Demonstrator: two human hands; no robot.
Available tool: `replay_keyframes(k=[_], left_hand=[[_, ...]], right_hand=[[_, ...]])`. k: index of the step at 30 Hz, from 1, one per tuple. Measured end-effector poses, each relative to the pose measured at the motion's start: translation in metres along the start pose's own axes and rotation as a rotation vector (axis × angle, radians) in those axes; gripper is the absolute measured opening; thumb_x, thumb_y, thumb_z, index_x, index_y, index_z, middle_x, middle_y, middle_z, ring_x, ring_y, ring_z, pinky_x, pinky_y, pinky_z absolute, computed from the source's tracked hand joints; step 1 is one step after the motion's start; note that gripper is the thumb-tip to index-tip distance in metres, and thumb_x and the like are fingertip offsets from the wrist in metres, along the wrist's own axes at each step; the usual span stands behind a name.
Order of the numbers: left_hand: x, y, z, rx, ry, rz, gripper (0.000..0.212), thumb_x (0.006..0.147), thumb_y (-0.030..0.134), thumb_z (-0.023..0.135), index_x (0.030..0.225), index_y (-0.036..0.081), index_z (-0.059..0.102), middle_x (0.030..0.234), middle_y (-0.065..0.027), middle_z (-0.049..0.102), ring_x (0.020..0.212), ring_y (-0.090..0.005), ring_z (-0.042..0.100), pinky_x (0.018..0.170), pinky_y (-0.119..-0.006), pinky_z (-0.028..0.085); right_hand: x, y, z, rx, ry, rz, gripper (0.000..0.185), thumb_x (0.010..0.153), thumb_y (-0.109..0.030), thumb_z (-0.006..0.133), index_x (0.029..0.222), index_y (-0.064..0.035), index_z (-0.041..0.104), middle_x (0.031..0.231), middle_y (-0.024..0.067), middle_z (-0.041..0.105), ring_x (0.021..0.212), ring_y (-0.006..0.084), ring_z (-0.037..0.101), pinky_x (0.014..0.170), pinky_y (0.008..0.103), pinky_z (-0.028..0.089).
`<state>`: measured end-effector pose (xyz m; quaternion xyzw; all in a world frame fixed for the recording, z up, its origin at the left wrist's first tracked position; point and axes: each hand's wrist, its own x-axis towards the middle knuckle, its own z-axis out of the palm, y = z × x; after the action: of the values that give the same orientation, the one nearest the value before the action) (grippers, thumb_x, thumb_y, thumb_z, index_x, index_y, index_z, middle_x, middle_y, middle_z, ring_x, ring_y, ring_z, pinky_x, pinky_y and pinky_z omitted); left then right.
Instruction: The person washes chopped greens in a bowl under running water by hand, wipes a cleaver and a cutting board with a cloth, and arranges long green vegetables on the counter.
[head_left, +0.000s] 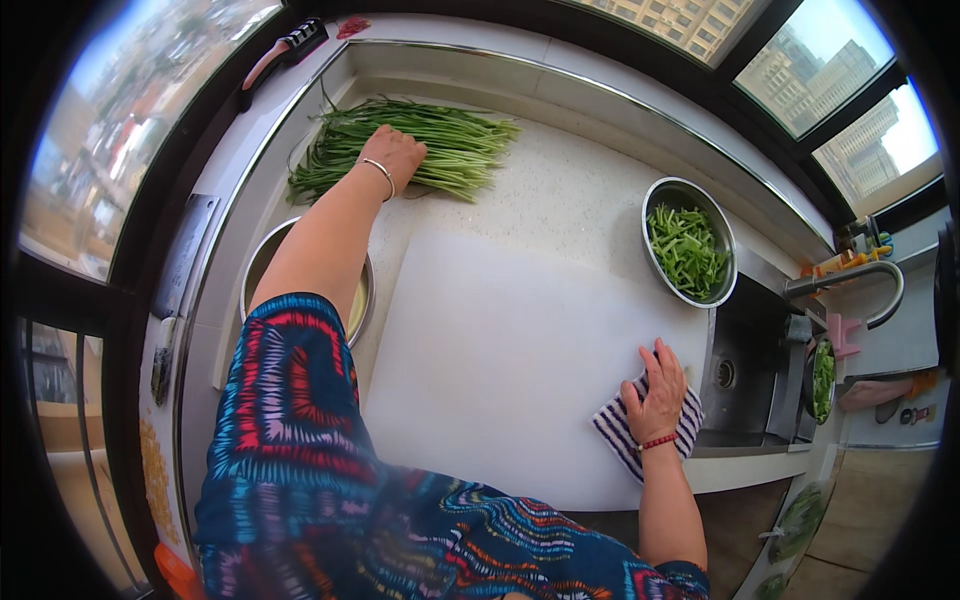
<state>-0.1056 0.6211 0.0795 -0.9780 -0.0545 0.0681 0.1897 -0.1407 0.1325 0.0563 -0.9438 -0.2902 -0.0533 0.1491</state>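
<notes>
My left hand lies over a large bunch of long green garlic chives or similar stalks at the back left of the counter; its fingertips are hidden, so a grip cannot be told. My right hand rests on a striped cloth at the right edge of a large white cutting board. The thumb and fingers are spread over the cloth. Cut green pieces fill a steel bowl behind the right hand. Under my left forearm, a second metal bowl is partly hidden.
A steel sink with a curved faucet lies to the right. Beyond it stands a dish of greens. A cleaver lies on the left ledge, and a knife sharpener sits at the back left corner.
</notes>
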Motion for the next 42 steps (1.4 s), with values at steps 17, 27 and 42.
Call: replay_keyframes(k=[17, 27, 42], left_hand=[[0.076, -0.012, -0.028, 0.066, -0.321, -0.141, 0.139, 0.035, 0.025, 0.09, 0.142, 0.028, 0.003, 0.148, -0.0041, 0.013, 0.136, -0.0258, 0.012, 0.108, -0.044, 0.016], [0.085, -0.019, -0.034, 0.024, -0.382, 0.005, 0.129, 0.036, 0.027, 0.089, 0.141, 0.017, 0.013, 0.127, -0.0084, 0.047, 0.124, -0.0272, 0.037, 0.104, -0.039, 0.027], [-0.003, 0.005, -0.015, -0.05, 0.081, 0.01, 0.049, 0.06, 0.015, 0.074, 0.101, 0.006, 0.049, 0.099, -0.01, 0.052, 0.096, -0.0257, 0.052, 0.078, -0.035, 0.047]], right_hand=[[0.005, 0.002, -0.001, -0.004, 0.002, 0.007, 0.051, 0.07, -0.029, 0.061, 0.116, -0.0114, 0.052, 0.13, 0.0125, 0.043, 0.119, 0.0315, 0.039, 0.098, 0.0437, 0.028], [0.005, 0.002, -0.003, -0.004, -0.011, 0.018, 0.051, 0.068, -0.028, 0.062, 0.115, -0.0117, 0.053, 0.13, 0.0124, 0.043, 0.118, 0.0316, 0.04, 0.098, 0.0438, 0.029], [0.001, 0.0, 0.0, -0.017, 0.037, 0.007, 0.049, 0.07, -0.025, 0.061, 0.115, -0.0101, 0.052, 0.13, 0.0114, 0.044, 0.12, 0.0296, 0.039, 0.099, 0.0424, 0.028]])
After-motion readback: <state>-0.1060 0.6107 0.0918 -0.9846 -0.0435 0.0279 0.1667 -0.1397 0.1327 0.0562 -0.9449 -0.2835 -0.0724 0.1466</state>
